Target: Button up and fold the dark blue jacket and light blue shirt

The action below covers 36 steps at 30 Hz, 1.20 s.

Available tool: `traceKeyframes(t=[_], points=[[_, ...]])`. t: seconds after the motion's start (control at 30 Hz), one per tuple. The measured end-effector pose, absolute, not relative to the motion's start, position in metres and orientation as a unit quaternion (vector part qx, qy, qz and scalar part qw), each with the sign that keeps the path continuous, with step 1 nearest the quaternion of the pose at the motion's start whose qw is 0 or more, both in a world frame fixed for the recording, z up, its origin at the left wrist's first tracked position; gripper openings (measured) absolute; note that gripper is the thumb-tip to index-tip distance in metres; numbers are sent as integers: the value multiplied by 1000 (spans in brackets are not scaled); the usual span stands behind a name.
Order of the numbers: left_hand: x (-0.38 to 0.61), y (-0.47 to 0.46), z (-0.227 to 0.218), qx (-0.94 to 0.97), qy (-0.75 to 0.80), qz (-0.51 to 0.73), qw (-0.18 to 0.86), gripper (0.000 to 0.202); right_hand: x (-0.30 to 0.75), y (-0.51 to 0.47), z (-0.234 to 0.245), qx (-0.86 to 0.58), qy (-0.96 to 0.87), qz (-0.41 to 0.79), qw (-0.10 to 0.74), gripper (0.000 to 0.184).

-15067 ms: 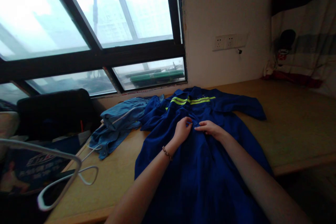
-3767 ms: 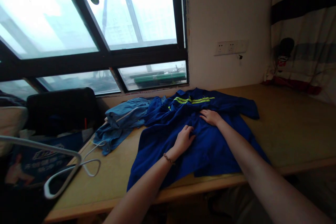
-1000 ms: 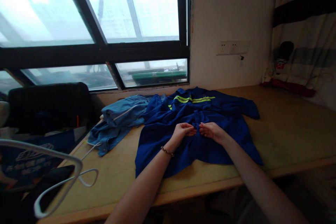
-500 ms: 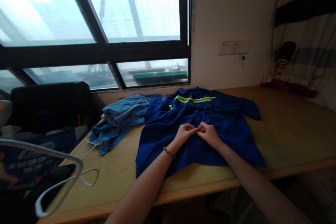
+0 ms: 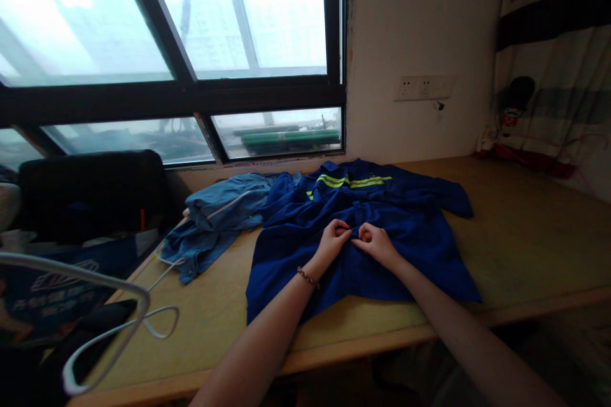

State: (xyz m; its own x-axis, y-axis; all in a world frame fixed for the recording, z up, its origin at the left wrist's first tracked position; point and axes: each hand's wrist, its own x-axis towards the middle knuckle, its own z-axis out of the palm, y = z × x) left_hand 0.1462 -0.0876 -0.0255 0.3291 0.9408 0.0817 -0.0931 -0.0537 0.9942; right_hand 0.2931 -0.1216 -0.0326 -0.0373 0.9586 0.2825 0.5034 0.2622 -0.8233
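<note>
A dark blue work shirt (image 5: 420,235) with yellow-green reflective stripes lies spread on a wooden table (image 5: 534,229). My left hand (image 5: 333,240), with a bead bracelet at the wrist, pinches the cloth along the shirt's front opening. My right hand (image 5: 375,243) sits just to its right, fingers curled and pinching the same strip of cloth. The two hands almost touch at the middle of the shirt. What lies between the fingertips is too small to make out.
A lighter blue garment (image 5: 214,219) lies crumpled to the left of the shirt. A white clothes hanger (image 5: 114,324) pokes in at the lower left. A black chair back (image 5: 90,194) stands below the window. Wall sockets (image 5: 422,86) and a hanging patterned cloth (image 5: 548,76) are at the right.
Over the last second both hands stayed at the shirt's front, their fingers closing tighter on the cloth. Earlier the shirt was pulled farther up onto the table.
</note>
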Motion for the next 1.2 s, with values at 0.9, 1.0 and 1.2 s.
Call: traceKeyframes(t=[0.9, 1.0, 1.2], points=[[145, -85, -26, 616, 355, 434, 553, 25, 293, -125, -28, -501, -703, 289, 413, 27], [146, -86, -26, 615, 332, 430, 571, 25, 293, -126, -27, -500, -709, 273, 416, 30], [145, -87, -26, 574, 369, 416, 600, 30, 291, -129, -24, -504, -710, 237, 431, 30]])
